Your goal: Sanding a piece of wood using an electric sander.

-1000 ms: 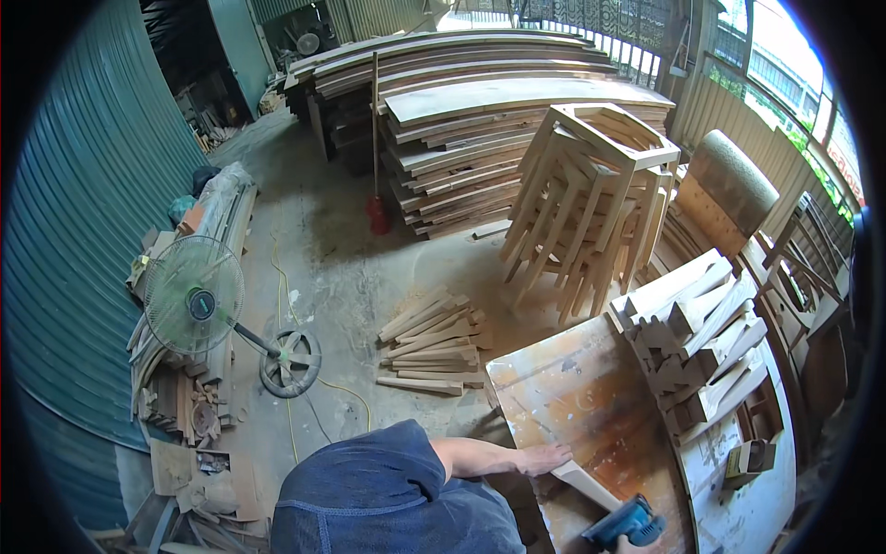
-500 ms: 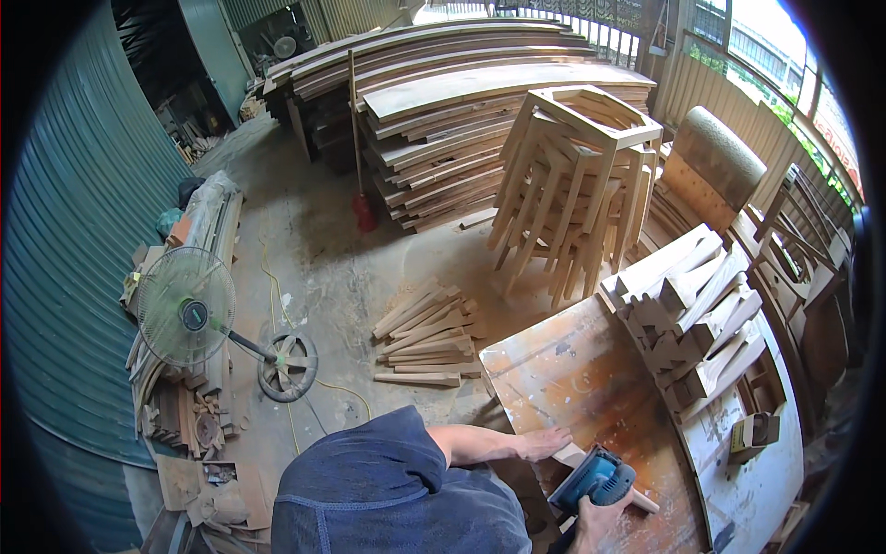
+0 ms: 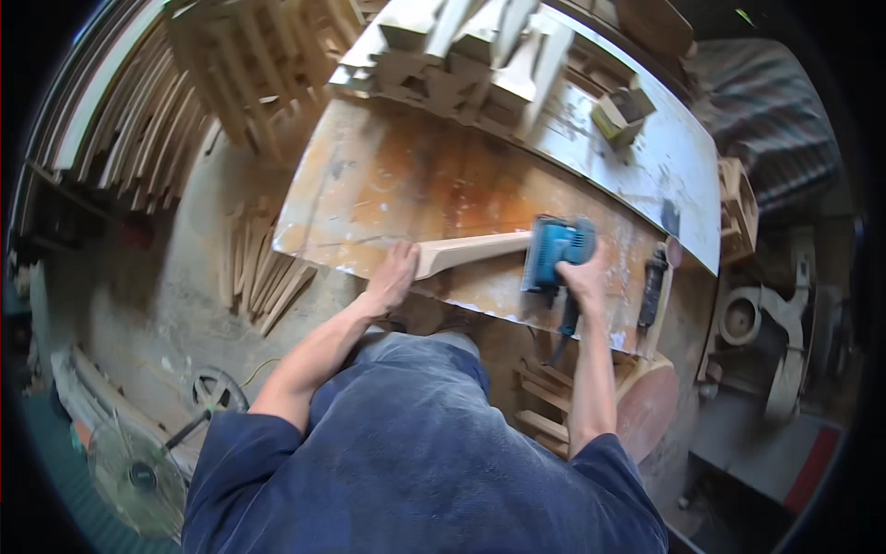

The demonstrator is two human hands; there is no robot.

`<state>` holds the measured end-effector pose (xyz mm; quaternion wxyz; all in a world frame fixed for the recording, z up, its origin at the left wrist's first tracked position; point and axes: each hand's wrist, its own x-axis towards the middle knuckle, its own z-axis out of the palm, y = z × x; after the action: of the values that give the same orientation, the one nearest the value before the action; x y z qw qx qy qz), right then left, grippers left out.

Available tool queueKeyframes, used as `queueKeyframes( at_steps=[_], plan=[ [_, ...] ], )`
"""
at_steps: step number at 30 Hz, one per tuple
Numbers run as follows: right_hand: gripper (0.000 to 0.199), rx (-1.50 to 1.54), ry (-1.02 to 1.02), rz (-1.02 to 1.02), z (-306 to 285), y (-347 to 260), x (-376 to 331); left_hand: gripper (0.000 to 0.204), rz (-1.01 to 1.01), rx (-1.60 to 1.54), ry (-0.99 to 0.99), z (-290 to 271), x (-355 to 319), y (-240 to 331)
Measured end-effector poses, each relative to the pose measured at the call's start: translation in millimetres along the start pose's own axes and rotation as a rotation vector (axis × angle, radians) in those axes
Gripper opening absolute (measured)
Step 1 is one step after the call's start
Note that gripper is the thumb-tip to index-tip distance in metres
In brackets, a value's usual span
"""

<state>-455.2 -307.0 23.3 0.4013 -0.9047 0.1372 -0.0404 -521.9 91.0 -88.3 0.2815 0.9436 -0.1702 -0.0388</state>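
Note:
On the worn orange-brown workbench [image 3: 406, 175] lies a pale, tapered wooden leg [image 3: 475, 251], close to the near edge. My left hand [image 3: 395, 277] grips its wider left end, with fingers closed around it. A blue electric sander [image 3: 551, 251] is in my right hand [image 3: 586, 275], which wraps around its body. The sander covers the leg's right end, so that part of the leg is hidden. Its dark cord hangs down past the bench edge by my right forearm.
Several shaped wooden pieces [image 3: 503, 78] stand stacked along the bench's far side, near a small open box [image 3: 623, 113]. A dark hand-held power tool [image 3: 654, 284] lies at the bench's right end. Floor items at left include loose legs [image 3: 263, 268] and a fan [image 3: 138, 475].
The view has swung to the right and down, so bench and hands now appear nearer the middle. My left hand still holds the leg's end and my right hand still holds the sander.

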Motion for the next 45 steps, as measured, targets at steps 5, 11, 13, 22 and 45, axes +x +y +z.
queueKeyframes(
  at_steps=[5, 11, 13, 22, 45],
  plan=[
    [0.096, -0.122, -0.242, -0.056, 39, -83, -78, 0.059, 0.05, -0.015, 0.036, 4, 0, 2],
    [0.096, -0.14, -0.227, -0.117, 46, -76, -89, 0.049, 0.044, -0.006, 0.1, 10, -6, 12],
    [0.095, -0.119, -0.175, -0.068, 26, -56, -67, 0.049, 0.038, 0.006, 0.101, 11, -11, 12],
    [0.092, 0.226, 0.058, 0.073, -35, 35, -60, 0.054, 0.032, -0.031, 0.087, -1, -2, 10],
    [0.086, 0.864, 0.381, 0.253, -1, -19, -91, 0.062, 0.106, -0.371, -0.319, -16, 13, 96]
  ],
)
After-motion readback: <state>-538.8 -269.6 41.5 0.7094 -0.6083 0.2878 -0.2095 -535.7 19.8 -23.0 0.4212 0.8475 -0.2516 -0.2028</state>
